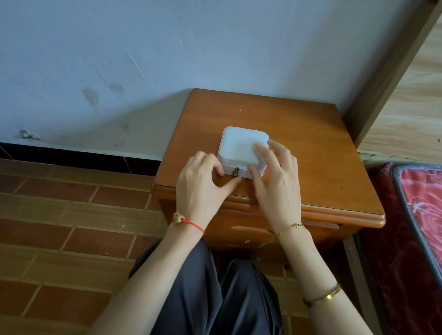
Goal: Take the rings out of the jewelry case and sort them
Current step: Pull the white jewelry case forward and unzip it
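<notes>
Head view: closed jewelry case (242,149) lies flat, clasp (236,172) facing both hands

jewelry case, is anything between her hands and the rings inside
Yes: the jewelry case is closed, its lid down and the zipper pull at the front edge. The left hand is at that pull; the right hand rests on the lid. No rings show.

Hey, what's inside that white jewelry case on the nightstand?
Nothing inside shows: the white jewelry case is closed, its lid down and zipper pull at the front. Both hands rest on it, so any rings stay hidden.
</notes>
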The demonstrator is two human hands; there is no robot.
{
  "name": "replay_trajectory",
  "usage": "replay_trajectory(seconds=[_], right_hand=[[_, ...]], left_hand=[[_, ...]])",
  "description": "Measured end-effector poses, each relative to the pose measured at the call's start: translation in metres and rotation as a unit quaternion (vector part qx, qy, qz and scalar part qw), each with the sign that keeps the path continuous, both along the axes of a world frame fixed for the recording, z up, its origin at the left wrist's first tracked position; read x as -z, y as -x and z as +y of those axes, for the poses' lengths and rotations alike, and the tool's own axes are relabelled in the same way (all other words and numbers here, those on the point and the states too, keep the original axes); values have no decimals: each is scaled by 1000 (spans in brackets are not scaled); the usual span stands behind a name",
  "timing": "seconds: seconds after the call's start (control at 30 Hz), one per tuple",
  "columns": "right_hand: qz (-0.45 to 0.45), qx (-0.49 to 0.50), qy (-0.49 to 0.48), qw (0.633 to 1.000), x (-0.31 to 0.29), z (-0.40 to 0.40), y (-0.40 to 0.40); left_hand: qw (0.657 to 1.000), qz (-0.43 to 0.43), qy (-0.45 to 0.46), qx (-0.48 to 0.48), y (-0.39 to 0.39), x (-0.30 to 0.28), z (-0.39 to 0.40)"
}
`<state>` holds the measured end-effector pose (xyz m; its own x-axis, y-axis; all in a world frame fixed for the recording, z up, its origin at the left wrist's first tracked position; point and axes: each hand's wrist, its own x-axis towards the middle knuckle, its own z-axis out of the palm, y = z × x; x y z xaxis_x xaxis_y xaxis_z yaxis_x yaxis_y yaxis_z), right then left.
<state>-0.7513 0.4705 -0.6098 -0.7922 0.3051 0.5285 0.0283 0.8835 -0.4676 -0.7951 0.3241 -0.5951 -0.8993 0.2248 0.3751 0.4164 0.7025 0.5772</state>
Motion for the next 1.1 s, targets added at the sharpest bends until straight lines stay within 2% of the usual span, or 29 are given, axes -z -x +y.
replay_trajectory(seconds=[0.27,0.43,0.57,0.8,1.1], right_hand=[[-18,-33,5,999,1,2,-1],[-20,-36,-2,999,2,5,0],[-25,-38,-5,999,2,7,2],[-19,-55,-16,998,-3,12,4],[-21,-62,-21,998,-3,14,5]], left_hand=[[998,62,0,-23,-4,16,8],[997,53,-22,-43,-5,18,12],[997,38,-61,-20,-3,18,9],[996,76,16,37,8,8,-8],[999,31,31,18,28,-12,-34]])
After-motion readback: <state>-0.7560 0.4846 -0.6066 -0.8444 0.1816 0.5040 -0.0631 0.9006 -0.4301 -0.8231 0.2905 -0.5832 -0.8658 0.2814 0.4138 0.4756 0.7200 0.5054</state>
